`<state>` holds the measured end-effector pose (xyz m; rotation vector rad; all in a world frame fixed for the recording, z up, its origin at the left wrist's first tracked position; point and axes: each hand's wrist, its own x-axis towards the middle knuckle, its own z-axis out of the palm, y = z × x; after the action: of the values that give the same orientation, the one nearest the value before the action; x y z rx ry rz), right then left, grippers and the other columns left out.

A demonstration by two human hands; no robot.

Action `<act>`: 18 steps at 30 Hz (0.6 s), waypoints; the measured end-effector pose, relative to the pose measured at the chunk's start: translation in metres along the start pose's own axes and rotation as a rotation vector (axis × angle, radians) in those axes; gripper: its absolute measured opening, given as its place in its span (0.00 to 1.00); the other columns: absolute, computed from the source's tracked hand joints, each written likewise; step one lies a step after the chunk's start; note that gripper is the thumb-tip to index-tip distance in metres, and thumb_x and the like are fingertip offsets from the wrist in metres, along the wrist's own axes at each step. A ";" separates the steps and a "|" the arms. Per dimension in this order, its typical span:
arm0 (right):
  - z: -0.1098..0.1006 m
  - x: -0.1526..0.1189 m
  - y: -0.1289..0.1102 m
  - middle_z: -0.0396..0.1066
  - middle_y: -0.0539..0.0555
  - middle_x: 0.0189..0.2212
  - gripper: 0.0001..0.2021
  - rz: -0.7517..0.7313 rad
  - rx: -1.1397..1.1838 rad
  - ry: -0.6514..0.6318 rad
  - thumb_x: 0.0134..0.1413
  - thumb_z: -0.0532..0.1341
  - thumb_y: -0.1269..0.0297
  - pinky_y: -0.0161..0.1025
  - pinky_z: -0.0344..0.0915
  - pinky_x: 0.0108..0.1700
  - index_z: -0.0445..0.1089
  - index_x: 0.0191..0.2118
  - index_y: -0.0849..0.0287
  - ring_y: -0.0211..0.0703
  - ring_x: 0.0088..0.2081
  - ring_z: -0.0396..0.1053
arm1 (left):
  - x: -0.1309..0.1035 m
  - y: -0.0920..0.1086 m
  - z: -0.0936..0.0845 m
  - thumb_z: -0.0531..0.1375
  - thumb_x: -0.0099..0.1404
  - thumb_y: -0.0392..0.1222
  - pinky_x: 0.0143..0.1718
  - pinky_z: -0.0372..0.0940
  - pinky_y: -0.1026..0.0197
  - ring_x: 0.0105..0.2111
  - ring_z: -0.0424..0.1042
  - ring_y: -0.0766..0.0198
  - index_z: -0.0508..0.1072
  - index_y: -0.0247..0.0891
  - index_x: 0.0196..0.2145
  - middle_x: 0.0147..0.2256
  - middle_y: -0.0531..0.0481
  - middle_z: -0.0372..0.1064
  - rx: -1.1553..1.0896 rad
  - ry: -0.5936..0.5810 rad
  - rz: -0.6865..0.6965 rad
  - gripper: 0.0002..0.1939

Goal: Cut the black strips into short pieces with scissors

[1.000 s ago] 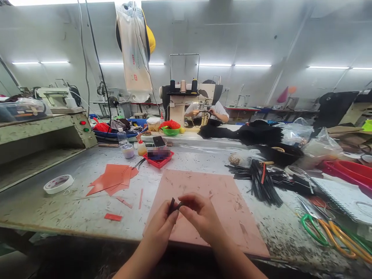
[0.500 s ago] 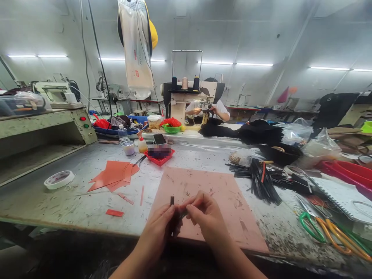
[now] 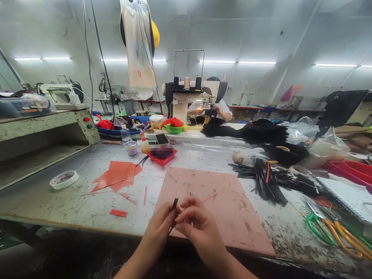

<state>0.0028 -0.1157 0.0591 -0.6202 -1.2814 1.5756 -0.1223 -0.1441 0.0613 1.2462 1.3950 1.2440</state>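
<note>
My left hand [image 3: 159,221] is closed round a thin black strip [image 3: 175,203], whose squared end sticks up above the thumb. Beside it, my right hand [image 3: 202,224] has curled fingers and a thumb drawn together in a pinch close to the left fingertips. Whatever lies in that pinch is too small or hidden to make out. Both hands are over the near edge of a pink cutting mat [image 3: 232,217]. On the mat, just past the right fingers, lies a narrow pink strip [image 3: 210,197].
Orange sheets [image 3: 120,173], a red scrap [image 3: 118,213] and a tape roll [image 3: 64,180] lie to the left. A red basket [image 3: 162,159] stands behind the mat. To the right are black strips [image 3: 269,184] and scissors [image 3: 319,228]. A co-worker [image 3: 223,110] sits at a sewing machine.
The black strip's upper end now leans right and shows a little more. My right hand has shifted slightly left and lower, its fingers repositioned. The whole view has moved slightly.
</note>
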 end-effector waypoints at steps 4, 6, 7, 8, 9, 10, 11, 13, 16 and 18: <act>-0.006 0.004 0.012 0.69 0.53 0.32 0.06 0.034 0.034 0.118 0.37 0.68 0.63 0.38 0.66 0.30 0.71 0.22 0.57 0.40 0.28 0.65 | -0.006 -0.006 0.003 0.52 0.61 0.50 0.26 0.58 0.64 0.24 0.61 0.64 0.71 0.38 0.28 0.22 0.53 0.62 0.058 -0.139 0.040 0.15; -0.008 0.004 0.016 0.70 0.52 0.25 0.08 0.063 0.057 0.181 0.37 0.68 0.62 0.39 0.66 0.33 0.71 0.24 0.58 0.41 0.29 0.66 | -0.008 -0.009 0.005 0.51 0.62 0.50 0.27 0.59 0.63 0.24 0.62 0.63 0.71 0.38 0.28 0.23 0.52 0.63 0.075 -0.089 0.054 0.16; -0.008 0.004 0.017 0.70 0.51 0.23 0.08 0.077 0.070 0.209 0.36 0.68 0.61 0.39 0.66 0.34 0.71 0.24 0.58 0.41 0.29 0.67 | -0.009 -0.010 0.006 0.51 0.62 0.50 0.29 0.60 0.63 0.26 0.63 0.62 0.72 0.39 0.30 0.24 0.51 0.65 0.081 -0.048 0.067 0.16; -0.007 0.004 0.018 0.70 0.51 0.22 0.09 0.089 0.082 0.227 0.37 0.68 0.60 0.39 0.66 0.34 0.71 0.24 0.58 0.41 0.28 0.67 | -0.010 -0.011 0.008 0.50 0.63 0.50 0.31 0.60 0.62 0.27 0.64 0.61 0.73 0.40 0.31 0.26 0.50 0.67 0.093 -0.013 0.083 0.16; -0.006 0.003 0.020 0.70 0.51 0.23 0.10 0.094 0.081 0.240 0.37 0.68 0.60 0.39 0.67 0.34 0.70 0.25 0.59 0.41 0.28 0.67 | -0.009 -0.012 0.010 0.50 0.63 0.50 0.33 0.61 0.62 0.29 0.65 0.60 0.74 0.40 0.33 0.27 0.49 0.68 0.113 -0.001 0.098 0.16; -0.005 0.003 0.021 0.71 0.51 0.23 0.10 0.089 0.047 0.247 0.38 0.67 0.59 0.39 0.67 0.34 0.70 0.25 0.59 0.41 0.28 0.68 | -0.008 -0.014 0.012 0.50 0.63 0.49 0.34 0.61 0.61 0.29 0.66 0.59 0.74 0.41 0.34 0.28 0.49 0.69 0.141 -0.003 0.113 0.16; -0.004 0.003 0.023 0.71 0.51 0.23 0.10 0.079 -0.014 0.251 0.40 0.65 0.58 0.39 0.67 0.34 0.69 0.25 0.59 0.41 0.28 0.68 | -0.006 -0.015 0.015 0.50 0.63 0.48 0.34 0.62 0.61 0.29 0.66 0.58 0.74 0.41 0.34 0.27 0.49 0.69 0.177 -0.007 0.130 0.15; -0.004 0.007 0.028 0.71 0.52 0.24 0.10 0.060 -0.172 0.251 0.44 0.62 0.57 0.40 0.68 0.35 0.67 0.26 0.59 0.42 0.29 0.70 | -0.003 -0.020 0.017 0.52 0.62 0.47 0.33 0.62 0.60 0.28 0.67 0.58 0.74 0.42 0.32 0.26 0.49 0.69 0.246 0.005 0.163 0.13; -0.025 0.022 0.033 0.73 0.53 0.28 0.08 0.066 -0.395 0.266 0.46 0.60 0.60 0.40 0.68 0.38 0.68 0.31 0.59 0.44 0.32 0.71 | -0.004 -0.029 -0.003 0.56 0.58 0.48 0.35 0.63 0.59 0.29 0.69 0.57 0.75 0.44 0.32 0.29 0.48 0.73 0.261 0.158 0.202 0.11; -0.058 0.037 0.033 0.72 0.55 0.35 0.08 0.093 -0.543 0.326 0.47 0.61 0.63 0.41 0.67 0.42 0.68 0.35 0.59 0.45 0.38 0.70 | -0.013 -0.033 -0.037 0.63 0.50 0.52 0.36 0.64 0.58 0.29 0.69 0.55 0.76 0.46 0.28 0.29 0.48 0.74 0.204 0.304 0.194 0.10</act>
<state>0.0252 -0.0567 0.0169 -1.2375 -1.4425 1.1272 -0.1612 -0.1620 0.0326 1.3999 1.6852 1.5022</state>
